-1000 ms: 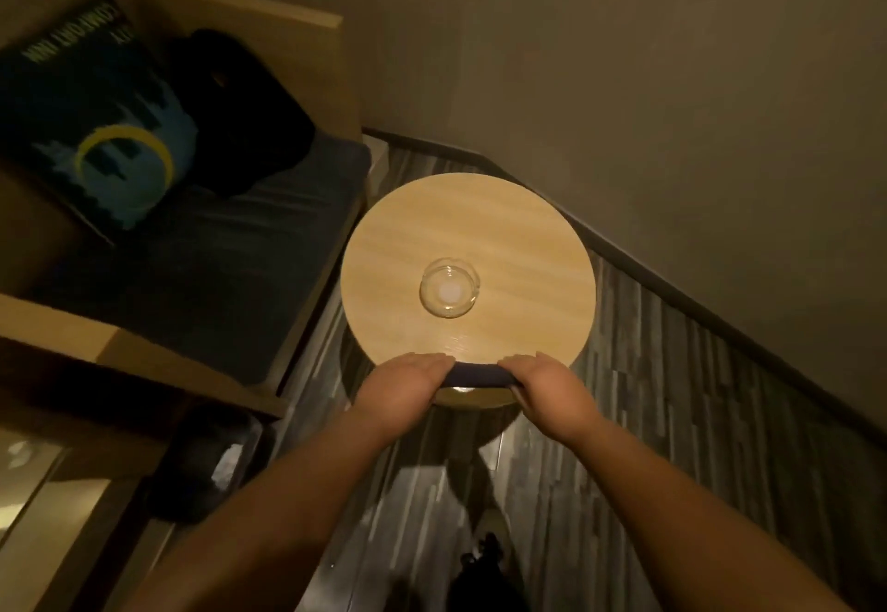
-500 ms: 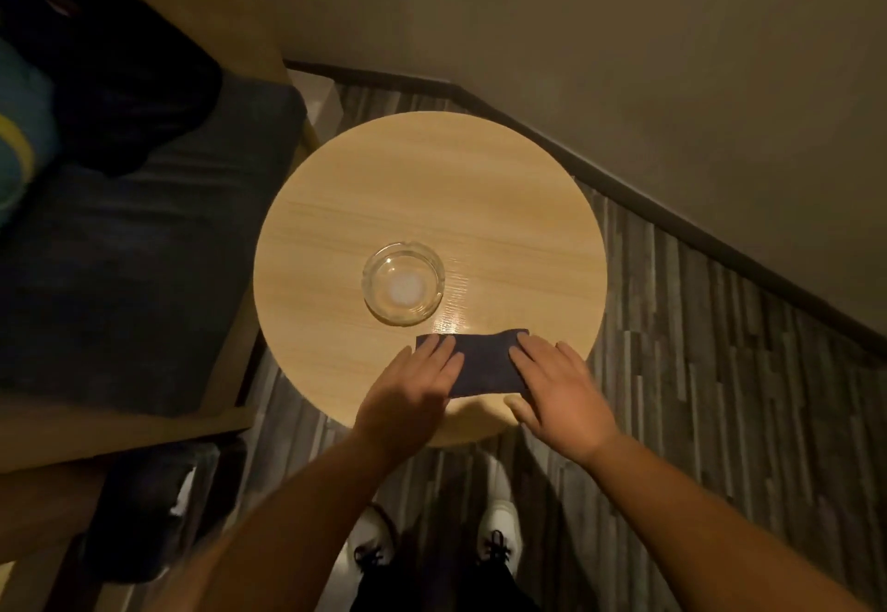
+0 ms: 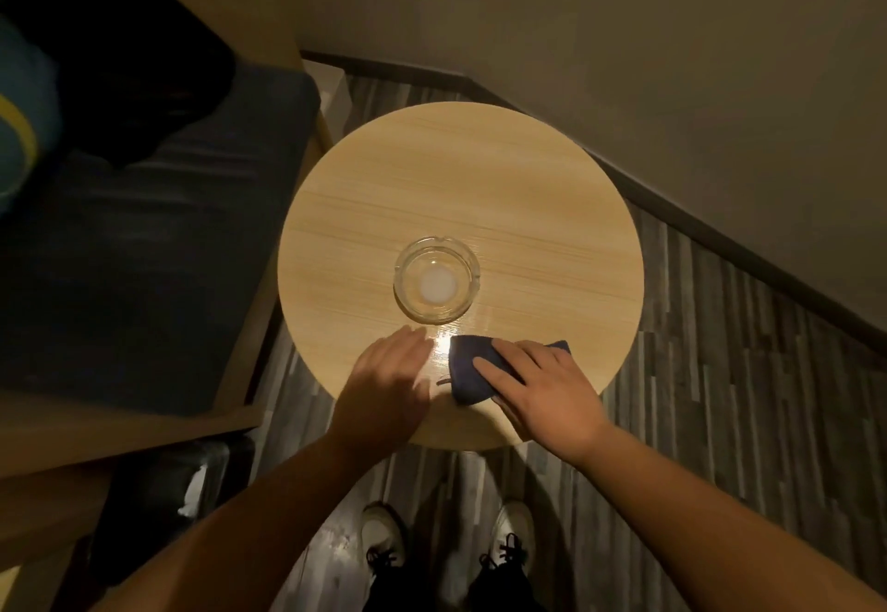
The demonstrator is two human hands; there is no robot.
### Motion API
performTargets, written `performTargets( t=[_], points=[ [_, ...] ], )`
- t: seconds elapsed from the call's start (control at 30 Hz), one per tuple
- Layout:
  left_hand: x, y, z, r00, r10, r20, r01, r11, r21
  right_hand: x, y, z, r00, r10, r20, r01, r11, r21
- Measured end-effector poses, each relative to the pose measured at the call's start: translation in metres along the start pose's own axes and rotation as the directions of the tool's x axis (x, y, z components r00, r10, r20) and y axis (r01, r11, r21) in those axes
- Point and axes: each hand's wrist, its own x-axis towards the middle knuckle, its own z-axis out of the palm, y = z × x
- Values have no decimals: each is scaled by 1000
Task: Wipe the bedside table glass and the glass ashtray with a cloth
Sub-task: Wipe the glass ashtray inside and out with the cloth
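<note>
A round bedside table [image 3: 461,169] with a glossy light wood-look top fills the middle of the head view. A clear glass ashtray [image 3: 436,280] stands near its centre. A dark blue cloth [image 3: 466,366] lies folded on the near part of the top. My right hand [image 3: 542,388] rests flat on the cloth, fingers spread over it. My left hand [image 3: 389,383] hovers just left of the cloth, fingers loosely apart, holding nothing, a little below the ashtray.
A bench with a dark cushion [image 3: 144,246] and wooden frame stands close on the left, with a black bag [image 3: 144,68] and a blue pillow [image 3: 19,121] on it. A wall with dark skirting [image 3: 720,227] runs behind and right. My shoes [image 3: 384,534] are below on striped flooring.
My left hand has come off the cloth and moved left. The right hand now covers the cloth alone, which has bunched toward the right. The view has moved closer over the table.
</note>
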Motion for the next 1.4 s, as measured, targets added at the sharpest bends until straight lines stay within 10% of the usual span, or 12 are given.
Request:
performTargets(
  t=[0.17,0.37,0.5,0.83,1.03,1.4],
  points=[
    [21,-36,-11,976,-184,-118,167,976,-138,1,4,-12,979,203,0,-187,902,388],
    [58,-41,-27,966,-258,-26,240,926,-293,-3,20,-50,679,619,394,-477,-37,878],
    [66,-45,-25,976,-216,27,216,940,-263,14,22,-65,647,614,451,-438,-185,880],
    [72,-64,-33,988,-107,109,128,970,-205,81,21,-77,833,526,170,-384,330,862],
    [78,-72,-41,985,-71,158,108,964,-244,123,24,-68,984,176,40,-180,932,314],
    [89,-74,-49,972,-41,234,106,956,-274,144,21,-62,973,31,228,-47,997,64]
  ],
)
